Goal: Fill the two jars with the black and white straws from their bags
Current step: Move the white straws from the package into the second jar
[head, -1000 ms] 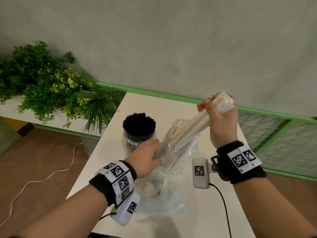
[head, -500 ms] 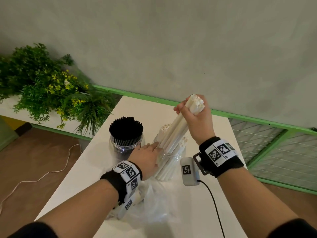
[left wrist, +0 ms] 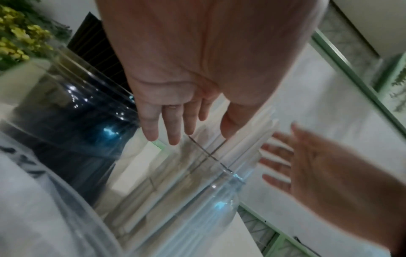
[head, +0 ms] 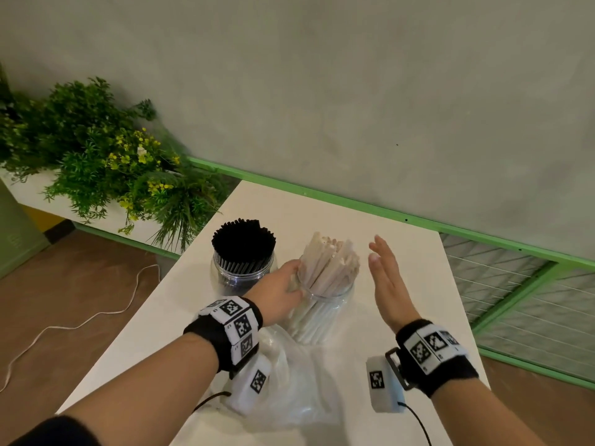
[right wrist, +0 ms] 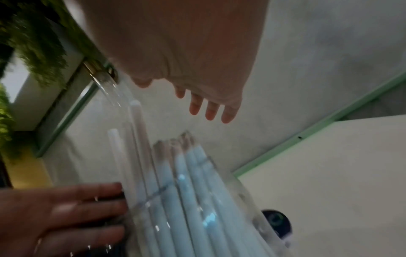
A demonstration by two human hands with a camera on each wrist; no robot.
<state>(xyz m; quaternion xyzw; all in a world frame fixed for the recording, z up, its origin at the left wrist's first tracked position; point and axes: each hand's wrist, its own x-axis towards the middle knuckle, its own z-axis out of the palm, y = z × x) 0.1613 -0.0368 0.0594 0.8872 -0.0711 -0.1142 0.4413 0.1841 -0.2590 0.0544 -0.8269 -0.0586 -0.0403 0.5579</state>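
A clear jar point(head: 322, 320) full of white straws point(head: 328, 268) stands mid-table. To its left a second jar point(head: 240, 280) is packed with black straws point(head: 243, 241). My left hand point(head: 285, 284) rests with straight fingers against the left side of the white-straw jar near its rim; the left wrist view shows those fingers point(left wrist: 173, 128) extended over the jar point(left wrist: 193, 194). My right hand point(head: 383, 268) hovers open just right of the jar, palm toward it, touching nothing. In the right wrist view its fingers point(right wrist: 211, 109) spread above the straws point(right wrist: 189, 173).
An empty clear plastic bag point(head: 289, 381) lies crumpled on the white table point(head: 402, 239) in front of the jars. Green plants point(head: 106, 162) fill a planter left of the table. A green rail point(head: 354, 204) and wall run behind; a wire grid point(head: 515, 291) stands at the right.
My right hand has let go of the bundle of white straws, which now stands in the jar, and has moved right, opening flat. My left hand has stayed at the jar.
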